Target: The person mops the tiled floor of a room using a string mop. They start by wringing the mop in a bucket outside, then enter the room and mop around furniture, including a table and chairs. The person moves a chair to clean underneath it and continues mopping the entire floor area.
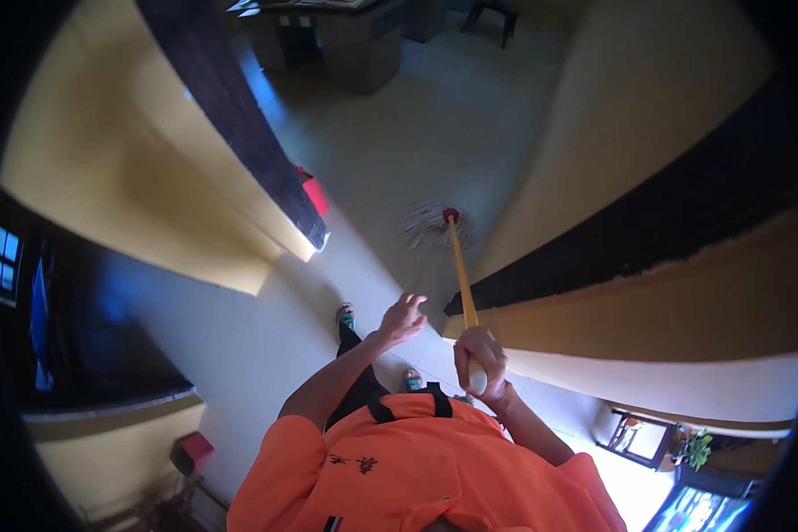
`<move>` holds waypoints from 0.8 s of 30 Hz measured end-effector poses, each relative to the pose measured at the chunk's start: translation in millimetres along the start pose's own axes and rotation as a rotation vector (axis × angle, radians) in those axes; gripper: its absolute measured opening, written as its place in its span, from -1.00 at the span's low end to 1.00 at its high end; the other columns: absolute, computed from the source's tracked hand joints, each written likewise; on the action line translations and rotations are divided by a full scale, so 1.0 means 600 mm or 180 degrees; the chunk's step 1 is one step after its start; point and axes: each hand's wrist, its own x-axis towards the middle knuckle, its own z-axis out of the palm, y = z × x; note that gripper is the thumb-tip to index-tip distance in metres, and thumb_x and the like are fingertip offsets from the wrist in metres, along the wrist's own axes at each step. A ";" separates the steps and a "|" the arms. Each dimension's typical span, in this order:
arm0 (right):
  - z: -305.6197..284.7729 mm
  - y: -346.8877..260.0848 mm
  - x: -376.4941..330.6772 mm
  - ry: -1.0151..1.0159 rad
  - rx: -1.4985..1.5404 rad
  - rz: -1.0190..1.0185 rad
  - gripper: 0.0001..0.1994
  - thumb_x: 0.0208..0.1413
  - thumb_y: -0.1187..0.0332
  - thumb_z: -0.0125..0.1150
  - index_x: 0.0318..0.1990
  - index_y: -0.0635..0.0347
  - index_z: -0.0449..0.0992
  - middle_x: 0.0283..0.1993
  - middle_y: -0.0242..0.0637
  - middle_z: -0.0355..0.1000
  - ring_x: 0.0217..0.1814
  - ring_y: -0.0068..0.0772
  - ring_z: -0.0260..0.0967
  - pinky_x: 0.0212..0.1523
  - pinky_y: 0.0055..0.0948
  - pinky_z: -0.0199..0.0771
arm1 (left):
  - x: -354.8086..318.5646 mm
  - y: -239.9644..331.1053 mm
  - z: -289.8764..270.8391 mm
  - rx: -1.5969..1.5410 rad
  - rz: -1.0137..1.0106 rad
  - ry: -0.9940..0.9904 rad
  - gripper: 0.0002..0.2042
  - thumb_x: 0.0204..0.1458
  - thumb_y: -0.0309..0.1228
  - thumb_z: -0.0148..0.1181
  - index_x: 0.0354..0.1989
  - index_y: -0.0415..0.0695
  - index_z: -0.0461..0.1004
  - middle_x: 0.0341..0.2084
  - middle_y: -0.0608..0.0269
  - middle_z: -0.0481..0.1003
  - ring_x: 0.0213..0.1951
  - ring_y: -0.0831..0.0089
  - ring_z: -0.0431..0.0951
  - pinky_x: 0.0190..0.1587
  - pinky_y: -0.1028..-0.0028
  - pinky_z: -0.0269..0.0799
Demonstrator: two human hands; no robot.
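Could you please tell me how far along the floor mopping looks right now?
Done: unclear, as no wet patch shows. In hand: the right hand grips the yellow handle, with the mop head on the floor; the left hand is off it. Left: cannot tell.

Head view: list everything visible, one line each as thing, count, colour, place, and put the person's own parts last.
Mop: one, yellow handle with pale string head, on the floor ahead.
Floor: one, pale tile, running up the middle.
Walls: two, yellow with dark bands, left and right.
Red object: one, at the end of the left wall.
Cabinet: one, dark brown, top centre.
Plant: one, green, lower right.
Feet: two, in teal sandals, below the left hand.
Shirt: one, orange, bottom centre.
Left hand: open, free, beside the handle.
Right hand: gripping the handle's top end.
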 end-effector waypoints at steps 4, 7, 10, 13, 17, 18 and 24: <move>0.063 0.105 0.087 0.0365 -0.0248 0.0349 -0.85 -0.22 0.69 0.06 -0.44 0.28 0.36 -0.50 -0.20 0.31 -0.48 -0.30 0.30 -0.38 -0.46 0.31 | 0.080 -0.167 -0.091 0.0080 -0.0068 -0.0175 -0.78 -0.14 -0.37 0.11 -0.28 -0.14 0.42 -0.35 0.06 0.47 -0.29 0.12 0.50 -0.22 0.26 0.43; 0.078 0.177 0.138 0.0309 -0.0313 0.0555 -0.89 -0.17 0.65 0.07 -0.43 0.29 0.35 -0.46 -0.21 0.32 -0.44 -0.36 0.27 -0.33 -0.48 0.30 | 0.127 -0.238 -0.152 0.0025 -0.0380 -0.0465 -0.84 -0.16 -0.37 0.10 -0.40 -0.12 0.48 -0.45 0.12 0.52 -0.34 0.18 0.53 -0.23 0.29 0.44; 0.088 0.247 0.190 0.0556 -0.0468 0.0523 -0.93 -0.08 0.61 0.08 -0.41 0.29 0.34 -0.37 -0.21 0.35 -0.32 -0.34 0.30 -0.23 -0.43 0.31 | 0.199 -0.303 -0.212 0.0097 -0.0500 -0.0721 -0.84 -0.18 -0.34 0.09 -0.42 -0.10 0.50 -0.49 0.14 0.53 -0.37 0.20 0.54 -0.25 0.30 0.45; 0.096 0.306 0.237 0.0993 -0.0805 0.1014 -0.96 -0.03 0.60 0.06 -0.39 0.30 0.36 -0.30 -0.18 0.38 -0.16 -0.28 0.34 -0.08 -0.39 0.29 | 0.270 -0.360 -0.234 0.0176 -0.0576 -0.1075 -0.82 -0.19 -0.32 0.09 -0.42 -0.10 0.51 -0.48 0.13 0.53 -0.37 0.20 0.54 -0.26 0.31 0.45; 0.095 0.430 0.320 0.1394 -0.0897 0.1274 -0.96 -0.02 0.60 0.04 -0.39 0.31 0.37 -0.21 -0.13 0.40 -0.03 -0.24 0.33 -0.01 -0.38 0.27 | 0.402 -0.414 -0.216 0.0242 -0.0494 -0.1262 -0.81 -0.18 -0.31 0.06 -0.45 -0.11 0.52 -0.45 0.12 0.53 -0.35 0.17 0.54 -0.23 0.30 0.45; 0.088 0.469 0.348 0.1465 -0.0904 0.1386 -0.96 -0.02 0.60 0.04 -0.38 0.31 0.37 -0.19 -0.12 0.40 -0.01 -0.23 0.32 0.00 -0.37 0.27 | 0.454 -0.415 -0.213 0.0227 -0.0411 -0.1340 -0.80 -0.17 -0.31 0.05 -0.44 -0.11 0.53 -0.45 0.10 0.53 -0.35 0.15 0.54 -0.23 0.30 0.45; 0.038 0.700 0.491 0.1553 -0.0943 0.1598 -0.95 -0.04 0.60 0.04 -0.37 0.33 0.37 -0.06 0.04 0.36 0.08 -0.13 0.29 0.06 -0.28 0.26 | 0.718 -0.430 -0.225 -0.1012 -0.1634 -0.1318 -0.77 -0.09 -0.31 0.06 -0.35 -0.19 0.53 -0.56 0.17 0.53 -0.52 0.47 0.56 -0.45 0.50 0.47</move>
